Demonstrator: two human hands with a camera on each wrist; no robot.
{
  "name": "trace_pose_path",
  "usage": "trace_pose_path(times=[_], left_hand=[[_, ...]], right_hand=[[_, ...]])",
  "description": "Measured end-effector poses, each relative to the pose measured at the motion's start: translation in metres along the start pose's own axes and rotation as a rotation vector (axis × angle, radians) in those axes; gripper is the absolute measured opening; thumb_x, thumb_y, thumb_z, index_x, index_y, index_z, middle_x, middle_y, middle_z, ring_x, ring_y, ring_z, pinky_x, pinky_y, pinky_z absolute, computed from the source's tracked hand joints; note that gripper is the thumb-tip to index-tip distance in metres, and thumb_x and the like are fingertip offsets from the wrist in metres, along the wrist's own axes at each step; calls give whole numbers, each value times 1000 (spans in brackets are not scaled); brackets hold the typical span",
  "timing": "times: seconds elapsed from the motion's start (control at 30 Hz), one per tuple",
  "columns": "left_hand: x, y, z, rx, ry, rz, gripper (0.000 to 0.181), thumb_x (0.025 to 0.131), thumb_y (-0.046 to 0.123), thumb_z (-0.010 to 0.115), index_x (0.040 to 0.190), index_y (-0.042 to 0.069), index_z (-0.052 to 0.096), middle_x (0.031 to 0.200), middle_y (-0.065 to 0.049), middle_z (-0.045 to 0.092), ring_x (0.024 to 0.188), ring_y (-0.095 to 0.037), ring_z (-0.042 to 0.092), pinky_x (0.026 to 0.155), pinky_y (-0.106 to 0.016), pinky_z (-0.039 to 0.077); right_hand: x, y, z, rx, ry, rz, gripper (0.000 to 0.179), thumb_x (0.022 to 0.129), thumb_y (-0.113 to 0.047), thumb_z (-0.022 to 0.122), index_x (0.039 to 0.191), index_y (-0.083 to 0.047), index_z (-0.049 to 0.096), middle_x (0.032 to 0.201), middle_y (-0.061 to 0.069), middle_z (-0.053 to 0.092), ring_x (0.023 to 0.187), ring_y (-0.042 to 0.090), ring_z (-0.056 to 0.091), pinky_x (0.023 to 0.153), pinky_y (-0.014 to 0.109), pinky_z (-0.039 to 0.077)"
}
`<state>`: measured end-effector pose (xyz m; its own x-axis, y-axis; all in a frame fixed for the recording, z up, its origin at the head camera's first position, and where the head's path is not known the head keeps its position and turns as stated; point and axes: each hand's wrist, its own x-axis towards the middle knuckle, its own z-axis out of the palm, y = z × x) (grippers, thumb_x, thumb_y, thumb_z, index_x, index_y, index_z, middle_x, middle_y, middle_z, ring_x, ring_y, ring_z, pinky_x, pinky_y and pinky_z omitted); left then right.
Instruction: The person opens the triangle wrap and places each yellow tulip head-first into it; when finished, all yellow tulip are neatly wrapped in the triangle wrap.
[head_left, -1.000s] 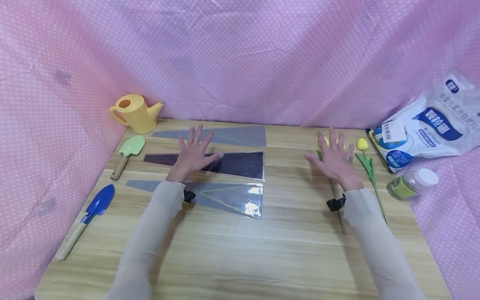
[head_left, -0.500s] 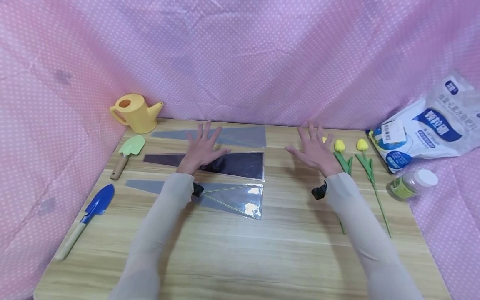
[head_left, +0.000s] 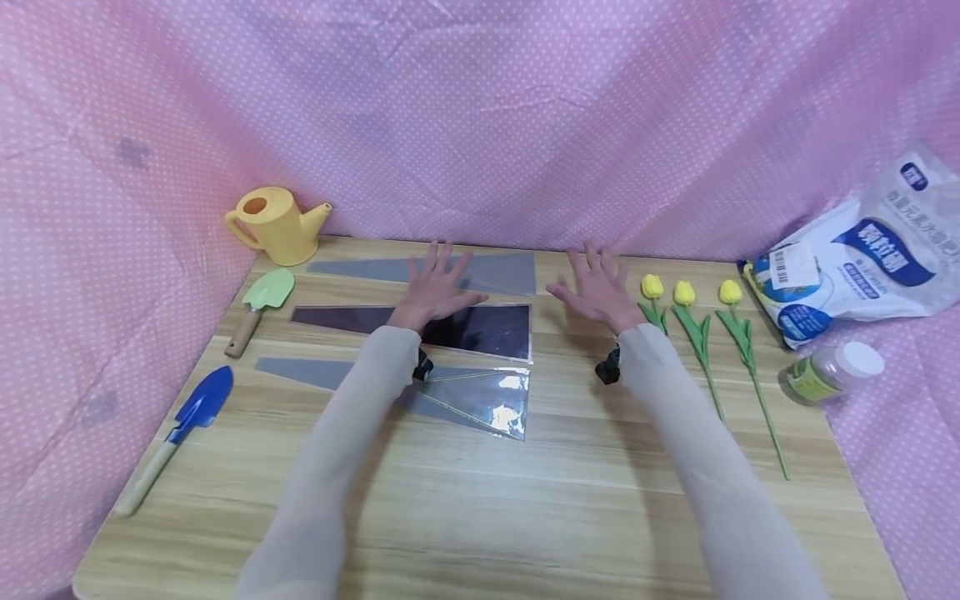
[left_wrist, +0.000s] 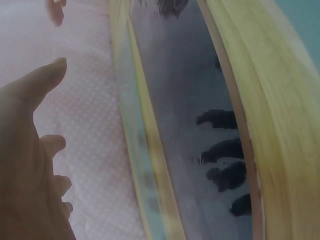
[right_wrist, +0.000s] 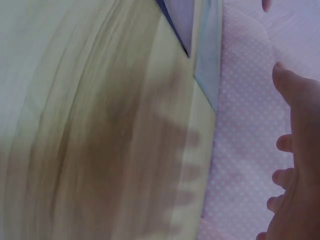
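Observation:
My left hand (head_left: 435, 293) hovers with spread fingers over the dark tapered plastic sleeve (head_left: 480, 329) and the grey tapered sleeve (head_left: 498, 273) behind it. Its dark reflection shows on the glossy sleeve in the left wrist view. A third tapered sleeve (head_left: 465, 400), clear with yellow lines, lies nearer, partly under the left forearm. My right hand (head_left: 600, 292), fingers also spread, is held above bare wood between the sleeves and the yellow tulips. It casts a shadow on the wood in the right wrist view. Both hands hold nothing.
On the left stand a yellow watering can (head_left: 277, 225), a green trowel (head_left: 266, 292) and a blue trowel (head_left: 202, 400). At right lie three yellow tulips (head_left: 697, 333), a white fertilizer bag (head_left: 862, 258) and a clear jar (head_left: 828, 371). Pink dotted cloth (head_left: 480, 125) hangs behind the table.
Both hands have moved inward toward each other, the left going right and the right going left. The tulips under the right hand have come into view. The objects stay put.

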<state>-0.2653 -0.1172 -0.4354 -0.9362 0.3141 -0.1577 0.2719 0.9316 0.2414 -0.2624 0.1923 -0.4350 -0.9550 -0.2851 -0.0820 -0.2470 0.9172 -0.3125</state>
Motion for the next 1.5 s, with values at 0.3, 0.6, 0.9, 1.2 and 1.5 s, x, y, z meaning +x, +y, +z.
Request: trace_pose_path(times=[0.3, 0.6, 0.9, 1.2, 1.5], left_hand=[[18, 12, 15, -6, -65, 29, 88, 94, 72, 40, 162, 25, 11, 171, -12, -5, 158, -38, -10, 121, -72, 3], [28, 31, 27, -3, -113, 72, 88, 94, 71, 41, 162, 24, 11, 170, -16, 1, 157, -41, -3, 123, -70, 4], [32, 45, 40, 19, -169, 92, 86, 94, 71, 40, 162, 26, 12, 171, -13, 3, 157, -41, -2, 122, -70, 5], [32, 47, 42, -25, -212, 106, 82, 95, 70, 41, 161, 30, 15, 171, -11, 0, 158, -39, -4, 123, -69, 1], [30, 47, 45, -6, -197, 110, 81, 94, 71, 42, 160, 31, 19, 171, -12, 3, 158, -39, -2, 124, -68, 4]], right_hand=[[13, -4, 15, 55, -46, 39, 84, 100, -57, 42, 161, -11, 8, 168, 24, 0, 153, 53, 2, 117, 77, 5], [23, -5, 27, 89, -145, 98, 84, 101, -60, 36, 161, -8, 8, 167, 26, -4, 153, 51, -2, 119, 74, 3], [24, -7, 37, 86, -148, 112, 79, 101, -58, 37, 157, -4, 20, 166, 27, 8, 153, 51, 7, 117, 77, 8], [30, -12, 42, 43, -104, 164, 75, 101, -58, 40, 152, -5, 32, 165, 26, 15, 152, 50, 12, 116, 76, 13], [34, -14, 50, 49, -36, 213, 72, 99, -57, 48, 147, -5, 38, 163, 24, 22, 150, 47, 19, 115, 76, 17]])
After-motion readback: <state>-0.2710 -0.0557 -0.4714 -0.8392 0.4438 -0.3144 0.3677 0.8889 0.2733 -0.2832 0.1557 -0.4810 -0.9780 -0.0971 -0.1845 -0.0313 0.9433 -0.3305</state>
